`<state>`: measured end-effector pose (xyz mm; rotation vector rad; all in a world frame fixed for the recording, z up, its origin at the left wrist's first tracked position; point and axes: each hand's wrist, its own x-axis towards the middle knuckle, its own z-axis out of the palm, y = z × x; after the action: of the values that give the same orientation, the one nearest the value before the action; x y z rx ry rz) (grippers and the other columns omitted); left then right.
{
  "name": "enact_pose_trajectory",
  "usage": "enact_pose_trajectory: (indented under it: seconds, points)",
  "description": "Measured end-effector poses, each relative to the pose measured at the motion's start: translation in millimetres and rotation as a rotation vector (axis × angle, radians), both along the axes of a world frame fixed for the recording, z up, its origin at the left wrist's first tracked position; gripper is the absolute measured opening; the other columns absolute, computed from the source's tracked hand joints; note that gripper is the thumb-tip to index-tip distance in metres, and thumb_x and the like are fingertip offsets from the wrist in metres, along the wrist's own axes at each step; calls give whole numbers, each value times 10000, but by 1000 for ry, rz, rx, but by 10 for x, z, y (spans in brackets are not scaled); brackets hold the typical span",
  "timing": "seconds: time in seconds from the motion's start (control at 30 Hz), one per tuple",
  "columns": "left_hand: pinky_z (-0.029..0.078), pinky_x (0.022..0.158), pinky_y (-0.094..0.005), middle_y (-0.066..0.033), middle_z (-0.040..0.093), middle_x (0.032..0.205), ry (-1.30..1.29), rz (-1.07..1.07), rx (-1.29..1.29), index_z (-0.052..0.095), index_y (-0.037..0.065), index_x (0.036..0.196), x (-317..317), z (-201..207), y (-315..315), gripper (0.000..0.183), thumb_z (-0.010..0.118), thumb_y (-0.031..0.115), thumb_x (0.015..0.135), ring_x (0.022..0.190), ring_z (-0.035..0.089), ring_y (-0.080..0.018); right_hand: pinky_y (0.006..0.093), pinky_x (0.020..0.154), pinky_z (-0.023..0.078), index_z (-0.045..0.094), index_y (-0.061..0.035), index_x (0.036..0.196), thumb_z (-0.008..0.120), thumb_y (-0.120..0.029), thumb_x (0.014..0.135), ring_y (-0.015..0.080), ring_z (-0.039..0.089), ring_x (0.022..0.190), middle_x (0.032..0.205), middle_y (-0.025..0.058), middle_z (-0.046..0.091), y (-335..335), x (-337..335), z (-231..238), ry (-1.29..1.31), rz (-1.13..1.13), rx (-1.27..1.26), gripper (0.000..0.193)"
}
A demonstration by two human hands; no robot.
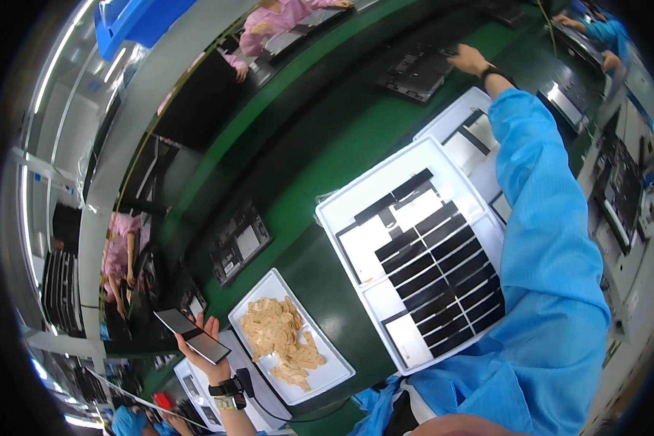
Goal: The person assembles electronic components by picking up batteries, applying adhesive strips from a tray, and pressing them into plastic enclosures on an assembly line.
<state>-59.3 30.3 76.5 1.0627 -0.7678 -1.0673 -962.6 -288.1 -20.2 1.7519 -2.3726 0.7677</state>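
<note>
My left hand is closed around a flat rectangular black-and-silver panel, raised near a white tray heaped with tan paper-like pieces. A watch and a black strap with a cord circle that wrist. Far to the right, my right arm stretches forward over the trays. The fingers of my right hand grip the near right corner of an open black laptop base lying on the green surface. Between my arms stands a large white tray with rows of flat black-and-silver panels.
Another white tray lies partly beneath the large one. A second laptop base rests on the green belt. Dark devices line the right bench. People in pink and a person in blue work nearby.
</note>
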Motion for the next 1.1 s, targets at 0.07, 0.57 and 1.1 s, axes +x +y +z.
enact_pose_trajectory:
  seconds: [0.07,0.57,1.1]
  points:
    - [499,1078,-450,-231,582,1397,-58,-59,-2,488,-2,1447,107,-8,131,738,504,596,1015,1117,675,-346,486,1033,504,624,52,1246,754,-484,847,444,614,1224,1285,315,639,-136,-8,-241,-24,-2,116,681]
    - [540,1006,-438,-252,586,1380,-255,-120,40,382,-1,1534,-430,279,-229,708,451,510,1050,1068,693,-312,408,899,551,654,90,1151,947,-544,630,350,693,1025,1087,235,713,-523,1191,104,-4,431,408,871]
    - [461,1087,-441,-221,605,1359,-1375,-395,-559,468,44,1517,-2874,25,-2694,1040,910,383,638,1256,579,-381,344,894,562,645,-32,1335,768,-167,889,231,725,915,1112,152,734,191,3599,1152,-511,1004,-50,482]
